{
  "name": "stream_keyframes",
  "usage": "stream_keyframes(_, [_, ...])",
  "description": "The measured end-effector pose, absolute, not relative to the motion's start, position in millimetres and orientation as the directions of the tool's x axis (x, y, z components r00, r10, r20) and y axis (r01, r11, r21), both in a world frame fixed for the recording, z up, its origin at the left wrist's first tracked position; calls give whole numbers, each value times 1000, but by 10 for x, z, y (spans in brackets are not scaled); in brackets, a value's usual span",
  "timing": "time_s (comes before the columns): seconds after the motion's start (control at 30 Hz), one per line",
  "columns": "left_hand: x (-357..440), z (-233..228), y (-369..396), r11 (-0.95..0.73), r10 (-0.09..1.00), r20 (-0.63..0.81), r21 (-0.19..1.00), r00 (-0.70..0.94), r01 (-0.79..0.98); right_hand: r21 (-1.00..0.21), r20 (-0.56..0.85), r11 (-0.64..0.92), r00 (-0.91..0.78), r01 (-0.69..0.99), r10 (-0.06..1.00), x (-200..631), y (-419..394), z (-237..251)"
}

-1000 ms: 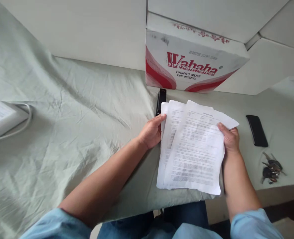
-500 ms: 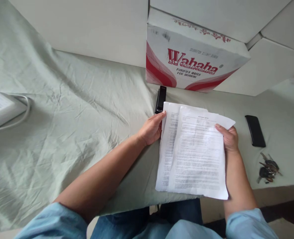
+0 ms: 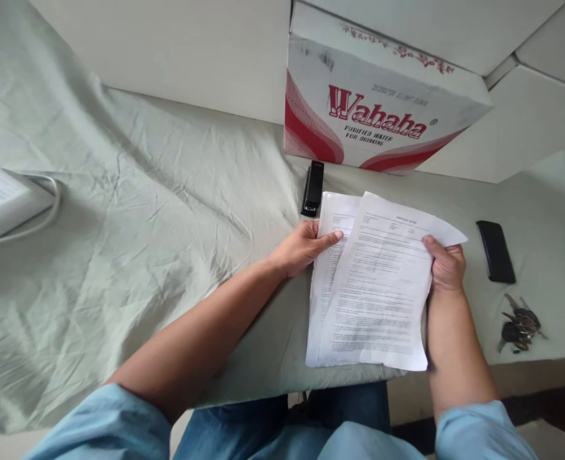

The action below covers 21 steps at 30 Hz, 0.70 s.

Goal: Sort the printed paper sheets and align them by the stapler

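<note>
Close beside papers (image 3: 378,287), black stapler (image 3: 314,186)

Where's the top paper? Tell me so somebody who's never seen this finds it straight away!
Find the big red-and-white Wahaha box, then look below it in the picture at the printed papers. The top sheet is under the right hand's thumb. Unlike the sheet peeking out on its left, its page shows nearly whole.
</note>
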<state>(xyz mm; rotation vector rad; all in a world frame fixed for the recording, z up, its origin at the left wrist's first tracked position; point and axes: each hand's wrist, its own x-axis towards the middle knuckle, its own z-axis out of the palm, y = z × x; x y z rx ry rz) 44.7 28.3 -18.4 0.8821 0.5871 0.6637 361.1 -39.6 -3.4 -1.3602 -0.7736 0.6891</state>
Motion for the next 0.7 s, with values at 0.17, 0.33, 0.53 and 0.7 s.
stream_keyframes(0.17, [421,-101,278,378,731,-152,902,665,-210,-993,105,120,598,16,795,3653,-398,-81])
stream_keyframes(0.33, [411,-51,278,297,742,-122,941,659,-160,-994,94,108,579,10,810,3612,-402,-59])
stream_keyframes(0.53, [421,-112,282,246,756,-80,955,649,-169,-996,69,92,580,-11,812,3570,-409,-29])
stream_keyframes(0.7, [436,-127,264,355,793,-127,890,596,-284,-995,86,98,594,12,800,3578,-363,-68])
